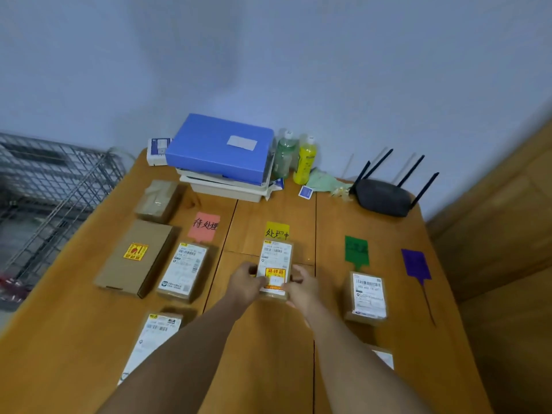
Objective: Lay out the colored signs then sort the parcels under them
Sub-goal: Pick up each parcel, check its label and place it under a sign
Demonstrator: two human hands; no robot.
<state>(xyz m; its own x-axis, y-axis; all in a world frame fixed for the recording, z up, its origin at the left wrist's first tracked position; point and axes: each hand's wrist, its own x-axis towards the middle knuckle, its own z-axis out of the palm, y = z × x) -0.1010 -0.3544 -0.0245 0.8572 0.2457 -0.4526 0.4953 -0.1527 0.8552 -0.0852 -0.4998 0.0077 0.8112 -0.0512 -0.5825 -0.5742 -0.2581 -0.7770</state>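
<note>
Four colored signs lie in a row on the wooden table (263, 339): a pink sign (204, 226), a yellow sign (277, 231), a green sign (356, 249) and a purple sign (415, 265). Just under the yellow sign sits a small brown parcel (276, 258) with a white label and a yellow fragile sticker. My left hand (246, 282) grips its left side and my right hand (301, 286) grips its right side. One labelled parcel (184, 271) lies under the pink sign, another labelled parcel (366, 297) under the green sign. My forearms partly hide a near-left parcel (150, 339) and a near-right parcel (385, 358).
A flat brown box (136, 256) with a yellow sticker and a taped box (158, 200) lie at the left. At the back stand a blue box (221, 147) on white trays, two bottles (294, 158) and a black router (383, 197). A wire rack (44, 180) stands left of the table.
</note>
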